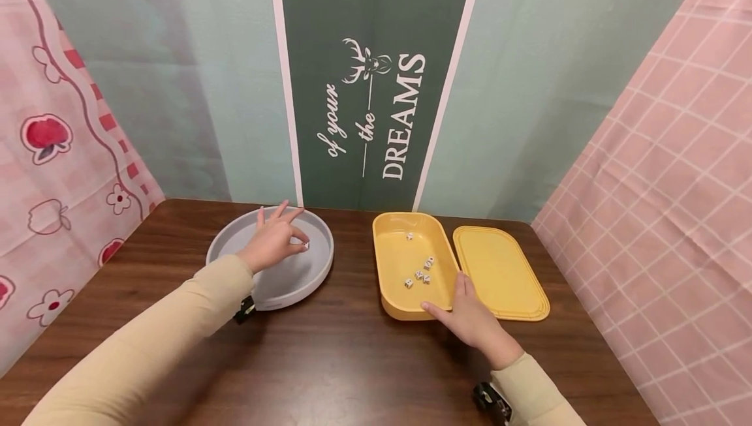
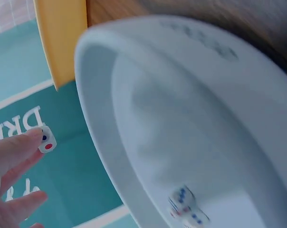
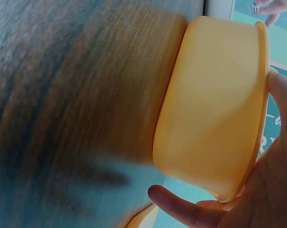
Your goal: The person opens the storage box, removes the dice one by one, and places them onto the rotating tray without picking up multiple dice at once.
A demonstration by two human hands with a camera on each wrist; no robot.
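Brown tbl [image 1: 352,367]: L grip [image 1: 272,241] pinched on die [image 2: 48,141] over gray tray [image 1: 282,280], R grip [image 1: 472,320] spread against yel. box [image 1: 390,250].

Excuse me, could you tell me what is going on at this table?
A person's left hand pinches a die over the round gray tray, where two more dice lie. The right hand rests against the near right corner of the yellow box, which contains several dice. A yellow lid lies to its right.
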